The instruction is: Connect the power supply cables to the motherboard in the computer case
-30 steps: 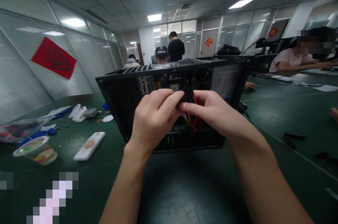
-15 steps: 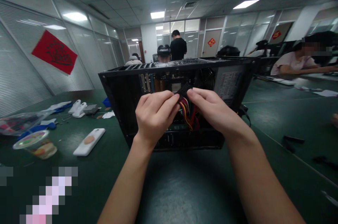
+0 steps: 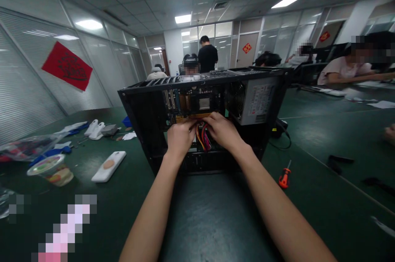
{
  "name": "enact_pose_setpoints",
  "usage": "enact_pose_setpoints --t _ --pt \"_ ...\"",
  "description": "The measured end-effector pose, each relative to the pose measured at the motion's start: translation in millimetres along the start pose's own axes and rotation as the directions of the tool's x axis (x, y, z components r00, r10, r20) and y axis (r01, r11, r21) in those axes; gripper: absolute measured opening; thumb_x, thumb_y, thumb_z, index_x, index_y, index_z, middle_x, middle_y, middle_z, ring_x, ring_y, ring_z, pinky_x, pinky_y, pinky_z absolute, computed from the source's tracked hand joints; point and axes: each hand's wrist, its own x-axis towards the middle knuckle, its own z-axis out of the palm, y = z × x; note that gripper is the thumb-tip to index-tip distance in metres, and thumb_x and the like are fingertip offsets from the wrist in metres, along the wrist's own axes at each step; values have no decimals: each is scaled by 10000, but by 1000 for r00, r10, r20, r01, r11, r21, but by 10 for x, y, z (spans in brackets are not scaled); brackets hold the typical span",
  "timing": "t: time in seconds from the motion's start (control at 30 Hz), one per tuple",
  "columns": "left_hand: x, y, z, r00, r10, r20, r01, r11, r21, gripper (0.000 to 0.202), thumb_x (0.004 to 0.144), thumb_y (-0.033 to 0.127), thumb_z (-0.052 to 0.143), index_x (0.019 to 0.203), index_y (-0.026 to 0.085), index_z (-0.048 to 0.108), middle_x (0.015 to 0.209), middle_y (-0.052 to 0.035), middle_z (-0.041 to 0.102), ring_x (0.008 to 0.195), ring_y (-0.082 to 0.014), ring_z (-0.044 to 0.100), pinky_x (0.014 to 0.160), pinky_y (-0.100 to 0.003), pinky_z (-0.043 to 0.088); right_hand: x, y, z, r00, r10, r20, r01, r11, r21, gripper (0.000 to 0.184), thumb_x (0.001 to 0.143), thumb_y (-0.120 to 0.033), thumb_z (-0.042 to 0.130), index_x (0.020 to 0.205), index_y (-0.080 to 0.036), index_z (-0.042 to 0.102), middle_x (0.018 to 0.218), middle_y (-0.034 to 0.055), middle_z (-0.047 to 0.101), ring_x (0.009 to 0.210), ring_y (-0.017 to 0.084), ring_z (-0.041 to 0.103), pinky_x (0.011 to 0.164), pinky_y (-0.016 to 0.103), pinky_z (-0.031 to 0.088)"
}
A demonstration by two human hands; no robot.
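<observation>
Wires (image 3: 203, 140) in several colours loop down from between two hands, whose fingers bend inward and nearly meet at the bundle's upper end. The left hand (image 3: 180, 136) lies against one side of the bundle, the right hand (image 3: 222, 130) against the other, probably to steady it from both sides; the fingertips are hidden, so I cannot tell how tightly they are closed or whether they have hold of a connector. Around the grip stands the computer case (image 3: 140, 118), upright on the table (image 3: 200, 212) with its open side towards the person, which seems to let both forearms reach straight in. Just above the fingertips runs a yellowish strip (image 3: 182, 119), with the circuit board (image 3: 212, 105) behind and above. Up and right of the grip sits the power supply (image 3: 261, 101). Outside the case, nearer and further right, lies an orange-handled screwdriver (image 3: 284, 179), apart from the right forearm and apparently within easy reach.
</observation>
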Motion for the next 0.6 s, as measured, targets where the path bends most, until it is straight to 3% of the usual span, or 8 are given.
enact_pose_setpoints --t 0.1,0.2,0.4,0.6 --pt "-12 -74 141 986 -80 144 78 997 18 278 969 317 567 1172 254 746 1163 -47 746 1037 -243 699 820 -305 522 -20 199 158 985 144 90 -145 989 4 315 952 -166 487 1202 -142 677 1193 121 644 1124 218 585 961 287 440" --pt "-23 -98 229 967 -42 251 30 998 52 281 971 324 561 1167 247 747 1163 -54 744 1067 -258 689 835 -313 518 -41 324 201 964 236 120 -240 971 14 244 914 -185 559 1099 -137 709 1169 108 664 1088 208 606 920 268 435" --pt "50 -73 336 945 72 320 -111 988 105 273 963 283 561 1178 229 720 1159 -70 732 1069 -244 677 842 -305 505 -32 279 171 945 265 190 -276 961 33 223 873 -192 608 1064 -169 722 1152 86 692 1066 195 621 850 257 430" --pt "301 -96 454 878 142 458 -233 961 150 287 984 258 505 1156 224 732 1189 -80 691 1064 -221 669 835 -289 499 -12 272 158 926 320 200 -337 940 59 203 867 -244 636 1032 -174 731 1145 90 702 1052 199 622 805 262 421"
